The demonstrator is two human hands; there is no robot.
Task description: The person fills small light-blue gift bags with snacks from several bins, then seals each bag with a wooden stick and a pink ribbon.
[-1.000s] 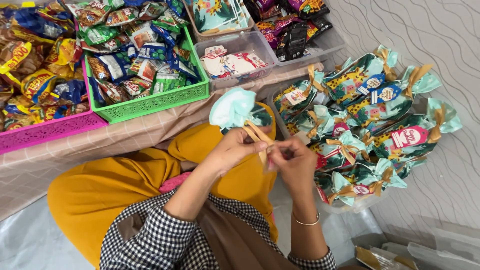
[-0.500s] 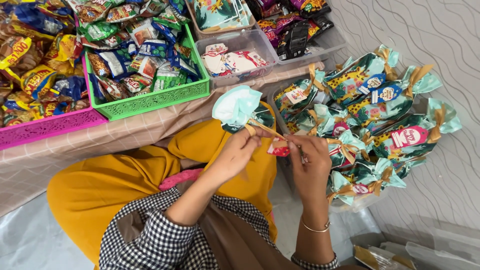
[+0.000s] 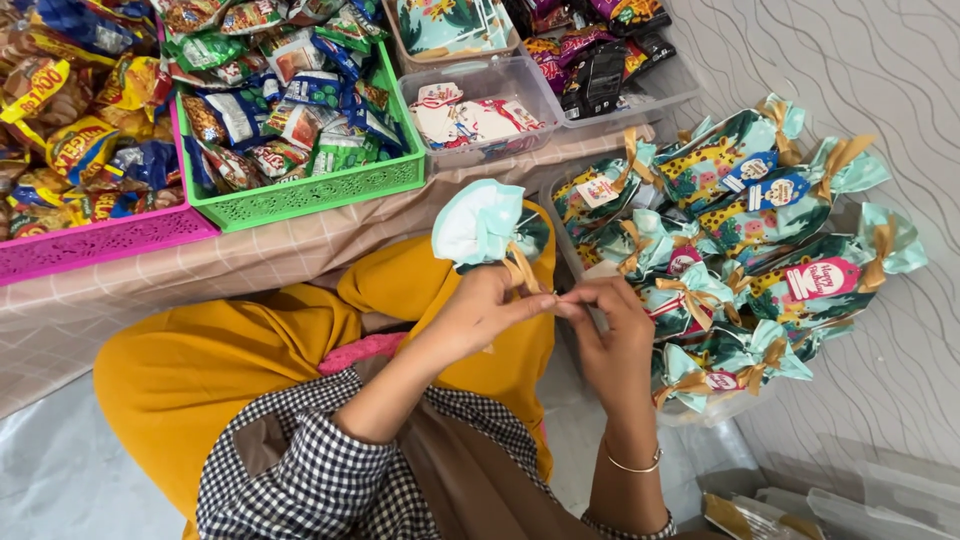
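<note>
the left hand (image 3: 480, 312) and right hand (image 3: 610, 320) pinch shut on the thin gold ribbon (image 3: 520, 268) just below the gift bag (image 3: 480, 225)'s soft, light, crinkly ruffle, its neck likely the firmest hold.

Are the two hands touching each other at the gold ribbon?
Touching. The head view shows the left hand and right hand meeting fingertip to fingertip at the gold ribbon below the teal gift bag.

Left hand (image 3: 480, 312) and right hand (image 3: 612, 325) pinch gold ribbon (image 3: 522, 270) on teal gift bag (image 3: 482, 225); finished bags (image 3: 745, 250) piled right, green snack basket (image 3: 300, 195) above.
</note>
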